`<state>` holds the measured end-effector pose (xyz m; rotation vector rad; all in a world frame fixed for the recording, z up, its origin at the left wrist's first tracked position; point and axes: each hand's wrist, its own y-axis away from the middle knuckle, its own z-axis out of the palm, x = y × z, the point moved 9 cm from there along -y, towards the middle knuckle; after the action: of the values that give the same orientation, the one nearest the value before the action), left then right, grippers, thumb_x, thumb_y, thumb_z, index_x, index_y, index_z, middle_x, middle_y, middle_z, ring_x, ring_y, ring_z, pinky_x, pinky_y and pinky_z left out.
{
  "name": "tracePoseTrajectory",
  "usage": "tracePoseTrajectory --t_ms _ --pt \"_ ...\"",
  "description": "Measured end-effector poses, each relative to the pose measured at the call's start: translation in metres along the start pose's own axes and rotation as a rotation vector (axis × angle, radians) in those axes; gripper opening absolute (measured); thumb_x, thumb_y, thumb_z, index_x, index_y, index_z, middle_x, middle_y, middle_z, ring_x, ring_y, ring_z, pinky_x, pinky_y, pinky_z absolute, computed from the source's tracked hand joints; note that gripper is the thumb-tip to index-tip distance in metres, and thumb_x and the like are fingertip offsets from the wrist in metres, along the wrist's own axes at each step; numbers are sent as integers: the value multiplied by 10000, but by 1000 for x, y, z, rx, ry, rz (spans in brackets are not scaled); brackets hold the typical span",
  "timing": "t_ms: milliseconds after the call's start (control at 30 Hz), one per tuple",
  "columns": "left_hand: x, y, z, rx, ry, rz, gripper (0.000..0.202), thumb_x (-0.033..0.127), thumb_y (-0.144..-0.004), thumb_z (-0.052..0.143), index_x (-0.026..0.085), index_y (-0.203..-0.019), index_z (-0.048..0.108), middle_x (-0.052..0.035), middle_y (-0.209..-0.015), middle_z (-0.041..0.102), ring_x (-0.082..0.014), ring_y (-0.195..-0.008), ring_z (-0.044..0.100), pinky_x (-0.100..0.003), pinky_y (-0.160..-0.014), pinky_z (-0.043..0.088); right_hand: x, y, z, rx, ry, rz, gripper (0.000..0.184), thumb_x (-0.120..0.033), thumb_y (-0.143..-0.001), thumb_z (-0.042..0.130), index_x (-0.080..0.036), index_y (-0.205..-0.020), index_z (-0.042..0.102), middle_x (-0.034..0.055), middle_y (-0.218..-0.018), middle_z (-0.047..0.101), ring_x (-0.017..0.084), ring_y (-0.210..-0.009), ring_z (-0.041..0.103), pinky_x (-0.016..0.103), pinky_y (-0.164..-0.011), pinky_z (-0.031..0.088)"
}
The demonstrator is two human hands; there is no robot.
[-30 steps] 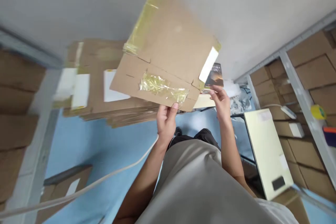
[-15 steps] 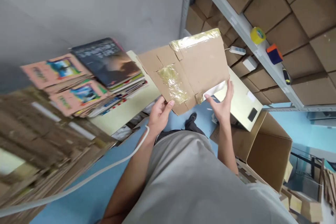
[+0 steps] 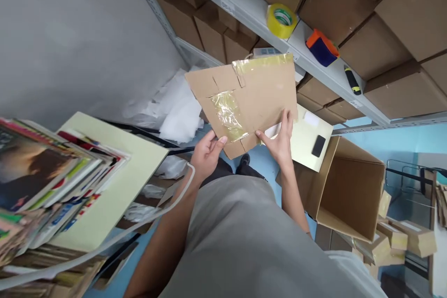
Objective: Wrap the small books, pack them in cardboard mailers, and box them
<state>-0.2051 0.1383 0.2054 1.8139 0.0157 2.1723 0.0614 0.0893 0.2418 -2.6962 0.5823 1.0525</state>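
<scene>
A flat piece of cardboard (image 3: 265, 98) with strips of shiny yellowish tape is held up in front of my body. My left hand (image 3: 207, 153) grips its lower left edge, thumb on the near face. Closed on the lower right edge is my right hand (image 3: 279, 142), its thumb and fingertips on the near face. A white patch shows at the edge beside the right thumb. A white cord (image 3: 167, 207) runs at my left wrist and off to the lower left.
Magazines (image 3: 70, 181) are stacked on a pale table (image 3: 139, 153) at left. On the shelf beam (image 3: 244, 7) sit yellow tape (image 3: 282, 21), an orange-and-blue tape item (image 3: 321, 48) and a cutter (image 3: 352, 80). An open carton (image 3: 352, 195) and a phone (image 3: 318, 146) are at right.
My view has swung right, so the magazines slide left and the shelf comes nearer. Both hands still hold the cardboard; the right fingers now lie further onto its face.
</scene>
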Motion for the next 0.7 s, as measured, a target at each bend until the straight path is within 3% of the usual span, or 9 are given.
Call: tracePoseTrajectory --t_ms 133,267,367,467,600,700 --pt "-12 -52 10 -144 -91 17 638 701 -969 795 220 -1387 764 -141 -1345 826 -375 -1374 752 -528 -1182 644 65 -32 -39 191 -3 116 1243 -847 -914 774 -294 -1863 192 188 -1949 166 411 -1827 152 738 -1435 241" --pt "-33 -108 24 -371 -151 39 677 666 -1026 724 230 -1538 652 -154 -1481 778 -338 -1416 735 -519 -1220 618 132 -63 -65 322 -196 246 1072 -815 -977 678 -193 -1795 373 244 -1781 521 370 -1703 477 651 -1409 354" --pt "-54 -148 40 -486 -191 46 665 662 -1007 729 219 -1499 667 -172 -1466 782 -331 -1396 749 -509 -1212 622 166 -77 -55 309 -366 334 1020 -756 -937 729 -161 -1723 465 257 -1584 713 364 -1518 673 629 -1298 503" --pt "-80 -179 56 -546 -241 44 616 666 -981 721 198 -1381 716 -180 -1391 810 -329 -1333 781 -505 -1192 630 189 -76 -39 312 -435 402 939 -665 -862 795 -156 -1617 566 238 -1484 777 341 -1390 736 571 -1221 570" --pt "-121 -209 72 -566 -321 23 479 590 -986 655 196 -1246 736 -156 -1276 842 -315 -1252 811 -481 -1165 637 213 -53 -31 379 -408 433 609 -555 -835 762 -197 -1321 679 163 -1277 831 284 -1174 776 482 -1109 624" --pt "-150 -224 83 -523 -439 20 350 476 -988 624 217 -1198 730 -140 -1254 847 -327 -1269 803 -511 -1197 612 226 -26 -29 418 -328 485 357 -509 -850 698 -241 -1074 625 107 -1063 808 259 -1021 764 444 -1013 643"
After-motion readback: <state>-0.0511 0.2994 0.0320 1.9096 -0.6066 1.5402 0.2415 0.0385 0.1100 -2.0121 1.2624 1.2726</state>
